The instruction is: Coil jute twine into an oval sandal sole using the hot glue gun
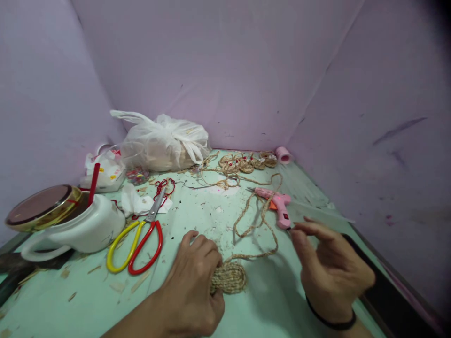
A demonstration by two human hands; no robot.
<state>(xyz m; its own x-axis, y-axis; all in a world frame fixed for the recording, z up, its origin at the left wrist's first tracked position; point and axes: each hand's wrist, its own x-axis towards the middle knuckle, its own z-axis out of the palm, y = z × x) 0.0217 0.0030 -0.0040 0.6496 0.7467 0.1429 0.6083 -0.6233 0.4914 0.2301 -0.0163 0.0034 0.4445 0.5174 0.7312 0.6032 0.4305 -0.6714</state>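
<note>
My left hand (197, 277) is closed around a flat oval coil of braided straw rope (230, 278), pressing it on the table; its left part is hidden under my fingers. A loose straw rope (252, 257) runs from the coil and loops up over a pink glue gun (276, 202). My right hand (331, 267), with a black band at its wrist, hovers just right of the glue gun's handle end. Its thumb and index fingertips meet in a pinch; anything between them is too small or hidden to tell.
Scissors (146, 244) with yellow and red handles lie left of my left hand. Beyond them stand a white mug (95, 225) and a tied white plastic bag (169, 141). Beaded straw coils (246, 163) and a pink spool (283, 155) sit at the back wall.
</note>
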